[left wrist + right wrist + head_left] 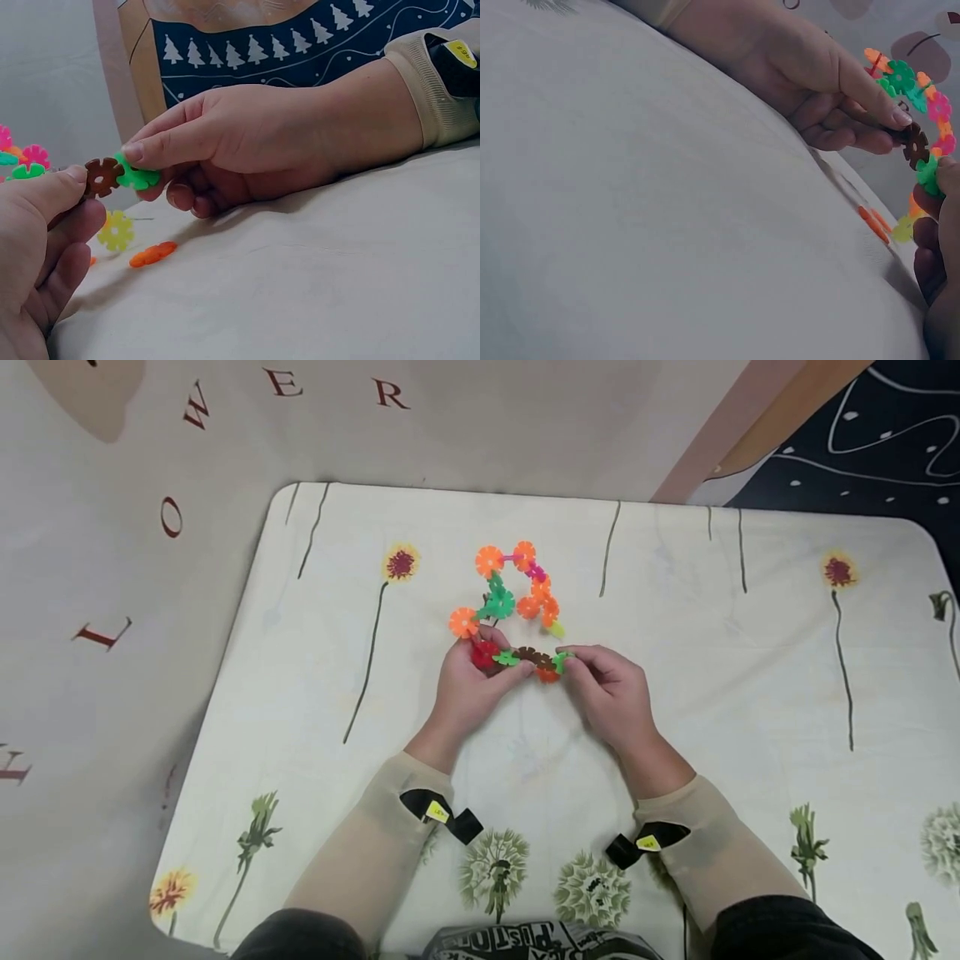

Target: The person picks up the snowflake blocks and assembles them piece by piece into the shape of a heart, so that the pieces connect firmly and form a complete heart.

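Note:
A chain of flower-shaped interlocking plastic discs curves between and beyond my hands in the head view. My left hand (471, 681) pinches it at a brown disc (103, 177), with a red disc (485, 654) close by its fingers. Between thumb and fingers, my right hand (611, 689) holds a bright green disc (928, 175) that meets the brown one edge to edge. Orange discs (490, 562), teal green discs (500, 603) and a magenta disc (536, 572) make up the far part. At its other end is a yellow disc (115, 231).
An orange disc (153, 254) lies on the flower-printed tablecloth (690, 710), below the hands. Behind the table's far edge rises a pale wall with lettering (390, 393). Dark patterned fabric (885, 443) fills the back right corner.

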Motion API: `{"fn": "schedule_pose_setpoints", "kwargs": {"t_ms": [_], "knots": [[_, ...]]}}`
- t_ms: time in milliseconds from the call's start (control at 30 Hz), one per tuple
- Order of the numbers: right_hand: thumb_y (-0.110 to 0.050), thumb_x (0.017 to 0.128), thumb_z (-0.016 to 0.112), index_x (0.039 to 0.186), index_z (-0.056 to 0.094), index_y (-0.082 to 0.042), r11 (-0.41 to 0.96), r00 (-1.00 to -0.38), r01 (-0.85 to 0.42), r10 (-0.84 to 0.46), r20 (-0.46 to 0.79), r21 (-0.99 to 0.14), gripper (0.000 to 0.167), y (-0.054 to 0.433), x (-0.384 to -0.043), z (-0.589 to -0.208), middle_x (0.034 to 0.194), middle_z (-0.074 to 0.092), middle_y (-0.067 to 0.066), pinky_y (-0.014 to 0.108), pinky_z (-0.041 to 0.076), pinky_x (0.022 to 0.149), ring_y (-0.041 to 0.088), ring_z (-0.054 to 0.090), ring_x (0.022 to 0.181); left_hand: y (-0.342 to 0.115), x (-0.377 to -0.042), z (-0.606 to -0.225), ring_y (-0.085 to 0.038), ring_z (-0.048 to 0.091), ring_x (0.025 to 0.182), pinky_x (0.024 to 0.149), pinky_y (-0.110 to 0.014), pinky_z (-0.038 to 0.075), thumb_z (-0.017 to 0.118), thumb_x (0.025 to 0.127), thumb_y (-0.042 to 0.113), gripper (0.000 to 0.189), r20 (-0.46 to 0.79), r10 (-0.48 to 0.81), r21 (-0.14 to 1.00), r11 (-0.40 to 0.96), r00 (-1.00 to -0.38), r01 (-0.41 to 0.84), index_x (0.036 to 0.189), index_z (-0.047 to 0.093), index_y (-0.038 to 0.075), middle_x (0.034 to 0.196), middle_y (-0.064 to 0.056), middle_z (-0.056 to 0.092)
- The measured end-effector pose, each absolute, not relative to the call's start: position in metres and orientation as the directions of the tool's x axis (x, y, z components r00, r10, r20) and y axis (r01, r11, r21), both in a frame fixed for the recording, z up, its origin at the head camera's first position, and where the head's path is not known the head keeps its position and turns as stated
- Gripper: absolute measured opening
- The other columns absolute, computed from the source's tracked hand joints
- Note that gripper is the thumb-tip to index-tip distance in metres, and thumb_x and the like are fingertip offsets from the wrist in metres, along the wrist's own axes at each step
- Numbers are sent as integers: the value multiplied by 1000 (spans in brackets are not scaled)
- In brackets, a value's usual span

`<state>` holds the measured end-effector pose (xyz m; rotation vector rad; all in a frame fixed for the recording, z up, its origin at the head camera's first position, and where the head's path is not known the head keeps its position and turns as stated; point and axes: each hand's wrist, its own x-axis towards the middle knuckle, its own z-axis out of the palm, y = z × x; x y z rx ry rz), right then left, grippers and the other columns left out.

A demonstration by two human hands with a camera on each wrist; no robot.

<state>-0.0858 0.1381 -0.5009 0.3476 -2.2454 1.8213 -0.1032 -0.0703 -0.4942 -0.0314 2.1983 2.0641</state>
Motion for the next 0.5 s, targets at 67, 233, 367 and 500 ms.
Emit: {"fn": "schedule_pose_setpoints", "kwargs": {"t_ms": [67, 233, 367, 500], "knots": [[10, 96, 73, 110, 78, 9, 196, -948, -316, -32, 316, -928, 15, 138, -85, -501, 101, 77, 23, 21, 54, 81, 7, 67, 88, -71, -103, -494, -20, 62, 108, 93, -33, 55, 89, 90, 15, 37, -111, 73, 992, 76, -991, -105, 111, 60, 10, 108, -6, 65], [11, 93, 75, 108, 79, 10, 144, -957, -288, 1, 292, -947, 15, 137, -83, -503, 97, 79, 12, 22, 56, 80, 7, 71, 86, -72, -103, -495, -20, 63, 107, 89, -31, 56, 90, 89, 16, 37, -140, 68, 988, 76, -988, -135, 109, 59, 10, 108, -6, 66], [12, 92, 75, 106, 79, 10, 123, -958, -283, 13, 287, -951, 14, 137, -82, -502, 91, 78, -6, 22, 56, 78, 6, 70, 81, -73, -102, -496, -22, 66, 104, 87, -31, 56, 90, 88, 13, 33, -132, 75, 991, 41, -988, -129, 103, 60, 8, 106, -8, 69], [13, 92, 75, 106, 78, 11, 129, -956, -291, 5, 294, -948, 15, 139, -82, -503, 91, 77, -13, 22, 57, 80, 5, 71, 82, -73, -103, -496, -22, 66, 103, 86, -31, 55, 90, 88, 11, 31, -122, 99, 993, 17, -988, -121, 98, 60, 9, 104, -8, 70]]}}
